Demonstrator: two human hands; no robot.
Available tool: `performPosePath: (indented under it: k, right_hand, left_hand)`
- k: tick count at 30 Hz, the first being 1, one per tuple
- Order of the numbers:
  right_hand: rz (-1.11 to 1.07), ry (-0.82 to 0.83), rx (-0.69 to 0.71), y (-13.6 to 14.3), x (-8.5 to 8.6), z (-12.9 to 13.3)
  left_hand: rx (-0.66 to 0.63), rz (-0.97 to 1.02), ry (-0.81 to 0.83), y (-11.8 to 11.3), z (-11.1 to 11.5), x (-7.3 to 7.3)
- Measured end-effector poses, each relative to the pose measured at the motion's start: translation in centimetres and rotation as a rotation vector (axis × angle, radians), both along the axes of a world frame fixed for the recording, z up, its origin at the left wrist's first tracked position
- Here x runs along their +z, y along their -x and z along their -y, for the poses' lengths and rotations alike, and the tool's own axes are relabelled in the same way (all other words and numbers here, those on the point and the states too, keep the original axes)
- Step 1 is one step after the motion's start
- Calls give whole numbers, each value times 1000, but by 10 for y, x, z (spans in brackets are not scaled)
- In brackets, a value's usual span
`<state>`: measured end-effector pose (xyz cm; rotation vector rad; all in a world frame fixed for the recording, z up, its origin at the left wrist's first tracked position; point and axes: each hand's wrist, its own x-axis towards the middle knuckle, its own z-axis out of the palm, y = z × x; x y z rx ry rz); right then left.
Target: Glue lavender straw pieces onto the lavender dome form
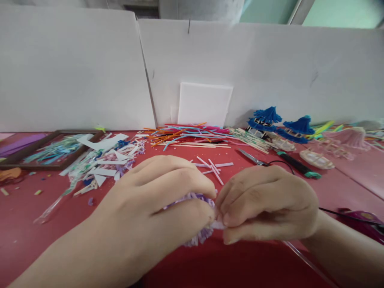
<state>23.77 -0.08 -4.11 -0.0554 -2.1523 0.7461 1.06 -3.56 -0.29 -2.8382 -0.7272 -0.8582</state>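
Observation:
My left hand (168,200) is closed around a fringed purple piece (198,236), whose strands show between the fingers and below them. Fingers of my right hand (264,204) are pinched together beside it, on a small pale bit (218,225) at the edge of the purple piece. The fingertips of both hands nearly meet, and they hide most of the piece. Just beyond the hands, several short lilac sticks (214,166) lie crossed on the red table (168,160).
Scissors (250,157) and a black-green tool (298,165) with a cord lie behind my right hand. Blue-roofed models (267,118) stand at the back right. Colored sticks (192,134) line the back wall. Paper scraps (105,172) and a brown frame (70,162) are at left.

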Motion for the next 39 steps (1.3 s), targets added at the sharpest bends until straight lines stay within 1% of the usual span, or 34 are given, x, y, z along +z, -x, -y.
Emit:
performPosePath:
  k: [3,7,10,13,16,19,22,26,28,30,32,35,36,37,39]
  right_hand:
    - [13,-30,-24,-2,4,1]
    - [13,-90,-94,-2,5,2]
    - [20,-104,-71,-5,5,1]
    - [74,-107,-59,-8,6,0]
    - [109,-111,-54,-8,7,1]
    - [57,-98,-50,-5,5,2]
    - [-61,-44,-66,1,-1,4]
    - [-150,2,-25,5,-9,6]
    - [-165,-19,-31,4,-10,7]
    - [-148,-83,-65,1,-7,8]
    - [-96,-173,-128,-2,-4,10]
    - [-7,-310,-252,-5,-8,15]
    - [7,-352,-285,-5,-11,17]
    - [8,-391,-312,-5,-16,18]
    - [6,-461,-354,-3,-26,20]
  left_hand:
    - [-5,24,0,2,-3,-4]
    - [-60,7,78,5,-10,-9]
    - [-80,6,108,8,-14,-7]
    - [-75,22,116,12,-16,-6]
    - [-64,34,162,16,-16,-7]
    - [-70,47,221,17,-15,-7]
    - [-52,81,193,17,-15,-2]
    - [-8,102,110,17,-18,3]
    - [-29,94,96,18,-20,2]
    - [-45,98,91,19,-20,-1]
    - [32,149,93,19,-19,-7]
    - [301,296,144,16,-14,-21]
    - [356,344,192,15,-12,-26]
    - [382,394,263,13,-10,-32]
    - [394,461,415,10,-5,-42]
